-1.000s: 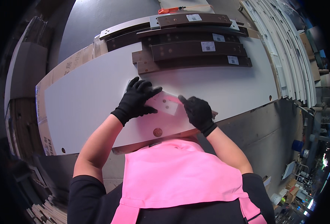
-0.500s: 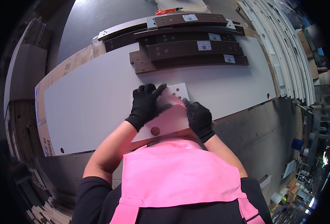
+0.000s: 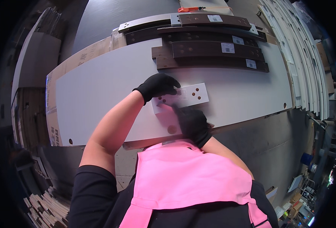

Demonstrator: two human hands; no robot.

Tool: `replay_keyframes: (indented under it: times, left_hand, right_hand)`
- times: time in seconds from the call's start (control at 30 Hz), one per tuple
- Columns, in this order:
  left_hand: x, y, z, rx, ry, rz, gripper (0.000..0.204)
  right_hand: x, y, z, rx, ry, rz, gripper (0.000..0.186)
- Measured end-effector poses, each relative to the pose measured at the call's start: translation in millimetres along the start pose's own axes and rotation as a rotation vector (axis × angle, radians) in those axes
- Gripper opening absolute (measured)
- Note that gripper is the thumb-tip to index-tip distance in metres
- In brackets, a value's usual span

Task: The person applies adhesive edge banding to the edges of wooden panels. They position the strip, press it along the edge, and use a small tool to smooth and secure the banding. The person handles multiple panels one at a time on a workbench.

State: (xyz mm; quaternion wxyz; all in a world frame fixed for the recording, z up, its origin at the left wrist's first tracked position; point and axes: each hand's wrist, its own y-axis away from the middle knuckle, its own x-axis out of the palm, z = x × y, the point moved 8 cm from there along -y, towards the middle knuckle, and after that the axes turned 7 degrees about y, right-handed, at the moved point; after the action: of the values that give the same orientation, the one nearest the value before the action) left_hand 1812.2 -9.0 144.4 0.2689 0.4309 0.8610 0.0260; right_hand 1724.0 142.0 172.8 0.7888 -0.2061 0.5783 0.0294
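A short white panel (image 3: 200,100) with round holes and a printed label lies on a large white board (image 3: 99,87). My left hand (image 3: 158,86), in a black glove, grips the panel at its far left edge, fingers bent over the edge and thumb on the top face. My right hand (image 3: 194,123), also black-gloved, is low over the panel's near side, its fingers together and smeared by motion. A faint pinkish streak shows at its fingertips; what it is I cannot make out. Part of the panel's near edge is hidden behind this hand.
Several dark brown slats (image 3: 219,51) with labels and holes lie stacked at the board's far side. Cardboard (image 3: 54,125) shows under the board's left end. Long white strips (image 3: 304,60) stand at the right. An orange strap (image 3: 190,9) lies far back.
My right hand has moved left and nearer along the panel, away from its right-end holes. My left hand has turned and lies flatter at the far edge. The whole view has shifted.
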Motion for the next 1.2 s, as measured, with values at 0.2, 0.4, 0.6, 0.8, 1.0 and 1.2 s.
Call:
replay_keyframes:
  times: [0.2, 0.4, 0.6, 0.8, 1.0, 1.2]
  left_hand:
    - [3, 0, 13, -0.035, 0.157, 0.002, 0.025]
    - [2, 0, 8, 0.043, -0.098, -0.035, 0.031]
    - [1, -3, 5, 0.052, -0.046, -0.024, 0.028]
    - [2, -2, 6, 0.063, -0.103, -0.035, 0.032]
    - [29, 66, -30, 0.291, -0.449, -0.237, 0.078]
    - [5, 79, -13, -0.08, -0.084, 0.114, 0.063]
  right_hand:
    - [38, -18, 36, -0.12, -0.142, 0.17, 0.04]
    - [-31, 12, -42, 0.005, -0.205, -0.079, 0.037]
    - [-23, 22, -49, 0.015, 0.013, 0.047, 0.031]
    - [31, -6, 31, -0.204, -0.175, 0.199, 0.029]
    - [-42, 40, -49, 0.026, -0.654, -0.027, 0.039]
    - [-70, 113, -152, 0.745, -0.918, -0.029, 0.045]
